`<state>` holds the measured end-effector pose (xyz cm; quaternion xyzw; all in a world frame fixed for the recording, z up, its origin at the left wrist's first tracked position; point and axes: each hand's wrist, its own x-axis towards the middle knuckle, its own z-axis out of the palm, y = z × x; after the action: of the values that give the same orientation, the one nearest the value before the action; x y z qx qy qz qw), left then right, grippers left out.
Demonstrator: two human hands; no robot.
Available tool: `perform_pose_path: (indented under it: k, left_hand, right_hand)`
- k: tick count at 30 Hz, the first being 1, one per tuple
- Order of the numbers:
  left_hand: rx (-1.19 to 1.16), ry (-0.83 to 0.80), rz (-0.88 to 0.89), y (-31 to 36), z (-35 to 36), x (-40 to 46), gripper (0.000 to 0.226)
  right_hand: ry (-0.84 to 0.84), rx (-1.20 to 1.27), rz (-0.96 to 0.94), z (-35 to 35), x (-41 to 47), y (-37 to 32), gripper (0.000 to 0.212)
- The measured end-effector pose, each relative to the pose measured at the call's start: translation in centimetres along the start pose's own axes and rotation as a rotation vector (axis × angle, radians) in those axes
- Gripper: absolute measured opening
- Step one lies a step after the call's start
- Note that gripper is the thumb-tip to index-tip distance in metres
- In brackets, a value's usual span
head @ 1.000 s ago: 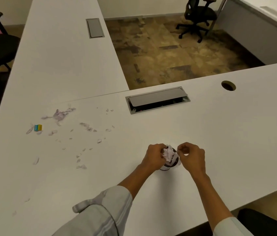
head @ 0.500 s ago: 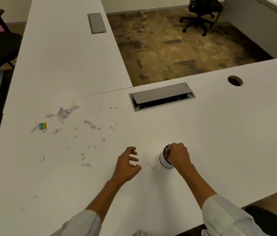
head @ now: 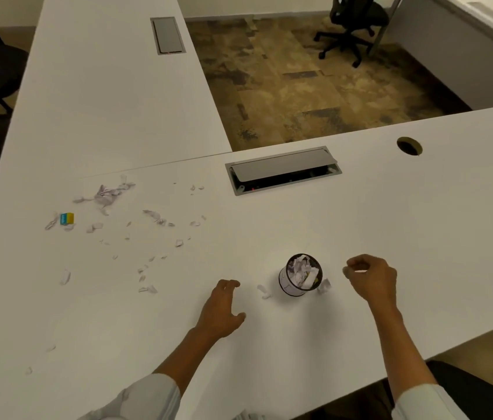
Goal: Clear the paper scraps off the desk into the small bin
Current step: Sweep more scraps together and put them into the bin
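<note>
The right hand (head: pixel 372 280) has let go of the small bin (head: pixel 300 275) and curls empty — the left hand (head: pixel 222 310) spreads toward a fallen scrap (head: pixel 265 291); many paper scraps (head: pixel 148 237) remain toward the desk's (head: pixel 390 222) left edge.

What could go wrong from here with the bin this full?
1. The small bin is heaped to its rim with paper; more scraps may spill, like the two pieces beside its base.
2. It looks light; the left hand or right hand could tip it.
3. The blue-yellow block among the scattered scraps may get binned too.
</note>
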<state>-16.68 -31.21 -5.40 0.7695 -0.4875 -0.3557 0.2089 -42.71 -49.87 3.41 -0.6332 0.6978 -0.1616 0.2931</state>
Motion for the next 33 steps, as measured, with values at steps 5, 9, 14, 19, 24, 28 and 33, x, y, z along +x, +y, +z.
perform_pose_path:
  k: [5,9,14,19,24,28,33]
  left_hand:
    - [0.244,-0.129,0.085,2.5,2.7,2.4,0.078]
    - [0.445,-0.192,0.133,3.8,4.3,3.9,0.069]
    - [0.635,-0.133,0.248,4.1,5.8,4.4,0.042]
    - [0.53,-0.135,0.298,3.0,6.7,3.9,0.023]
    - [0.09,0.112,0.118,3.6,4.7,3.9,0.018]
    - [-0.092,0.28,0.216,7.9,1.9,4.3,0.014]
    - [-0.204,0.23,0.259,14.2,0.7,4.9,0.017]
  right_hand:
    - [-0.219,-0.126,0.023,5.8,0.1,6.1,0.057]
    - [-0.26,-0.212,-0.108,8.7,0.4,7.2,0.047]
    - [-0.171,-0.264,-0.214,9.6,0.1,7.9,0.013]
    - [-0.056,0.024,-0.092,7.7,-1.5,8.6,0.005]
    - [0.057,0.335,-0.116,3.4,-3.3,3.4,0.005]
    - [-0.041,0.326,-0.245,2.7,-3.5,-0.9,0.012]
    - [-0.125,0.221,-0.237,2.7,-2.8,-2.1,0.033]
